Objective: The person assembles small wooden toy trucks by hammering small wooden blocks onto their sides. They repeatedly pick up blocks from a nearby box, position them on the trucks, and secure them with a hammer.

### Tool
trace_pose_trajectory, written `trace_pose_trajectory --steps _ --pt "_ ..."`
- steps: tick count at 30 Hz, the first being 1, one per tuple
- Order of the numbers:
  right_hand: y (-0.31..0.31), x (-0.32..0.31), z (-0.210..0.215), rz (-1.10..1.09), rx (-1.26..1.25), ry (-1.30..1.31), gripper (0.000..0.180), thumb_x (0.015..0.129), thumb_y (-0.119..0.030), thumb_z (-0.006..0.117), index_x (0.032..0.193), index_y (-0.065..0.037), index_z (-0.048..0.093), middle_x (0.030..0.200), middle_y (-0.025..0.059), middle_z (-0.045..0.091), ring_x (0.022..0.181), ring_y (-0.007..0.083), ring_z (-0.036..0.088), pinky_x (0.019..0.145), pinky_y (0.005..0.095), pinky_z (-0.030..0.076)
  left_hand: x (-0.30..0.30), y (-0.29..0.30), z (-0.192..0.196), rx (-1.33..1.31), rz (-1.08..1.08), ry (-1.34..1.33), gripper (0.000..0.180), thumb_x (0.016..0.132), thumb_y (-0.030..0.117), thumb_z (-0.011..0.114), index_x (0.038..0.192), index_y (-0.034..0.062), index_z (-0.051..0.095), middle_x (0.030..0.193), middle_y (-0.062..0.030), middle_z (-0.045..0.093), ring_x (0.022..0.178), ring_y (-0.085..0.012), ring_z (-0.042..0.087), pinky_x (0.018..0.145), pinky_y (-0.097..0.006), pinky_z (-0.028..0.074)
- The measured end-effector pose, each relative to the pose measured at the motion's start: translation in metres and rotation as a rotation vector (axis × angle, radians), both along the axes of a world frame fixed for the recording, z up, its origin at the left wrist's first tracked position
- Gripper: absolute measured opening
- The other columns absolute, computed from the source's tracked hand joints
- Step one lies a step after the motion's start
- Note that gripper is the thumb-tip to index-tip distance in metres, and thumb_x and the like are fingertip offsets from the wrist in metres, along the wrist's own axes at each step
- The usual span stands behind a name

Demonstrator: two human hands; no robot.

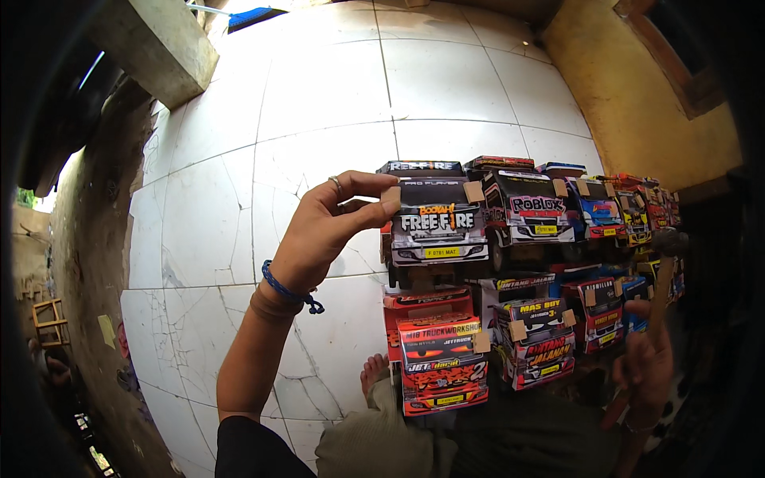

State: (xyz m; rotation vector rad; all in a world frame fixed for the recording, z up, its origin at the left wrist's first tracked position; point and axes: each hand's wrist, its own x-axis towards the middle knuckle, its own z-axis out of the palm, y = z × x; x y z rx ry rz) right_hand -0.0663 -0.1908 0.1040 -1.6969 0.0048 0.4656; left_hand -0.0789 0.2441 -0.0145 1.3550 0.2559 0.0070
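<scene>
While the tab (391, 196) is pinched by the left hand (333, 221) and hammer (661, 288) gripped by the right hand (647, 365), alignment should be checked.

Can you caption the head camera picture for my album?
Left hand pinching a tan tab on a toy truck, right hand holding a hammer, more trucks in rows.

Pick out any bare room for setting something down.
White tiled floor lies bare ahead, between the grey concrete pillar and yellow wall, and left of the left hand. Crowded: the right side, with two rows of colourful boxy toy trucks near the right hand.
</scene>
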Motion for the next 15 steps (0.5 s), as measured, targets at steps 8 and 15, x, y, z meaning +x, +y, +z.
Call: trace_pose_trajectory --steps 8,15 --pt "0.02 0.005 0.003 0.114 -0.081 0.101 0.054 0.1 -0.021 0.066 0.142 0.007 0.047 0.063 -0.0075 0.046 0.044 0.001 0.042 0.045 0.0205 0.041 0.005 0.008 0.005 -0.021 -0.036 0.079 0.038 0.091 0.018 0.08 0.122 -0.0003 0.07 0.115 -0.0114 0.071 0.108 -0.0184 0.068 0.098 -0.033 0.056" --pt "0.022 0.006 0.0 0.079 -0.14 0.102 0.053 0.1 -0.02 0.065 0.141 0.007 0.048 0.064 -0.0062 0.05 0.045 0.0013 0.041 0.044 0.0197 0.038 0.011 0.009 0.008 -0.093 -0.075 0.088 0.036 0.092 0.021 0.079 0.122 0.0034 0.07 0.108 -0.0073 0.072 0.105 -0.0152 0.067 0.089 -0.03 0.056"
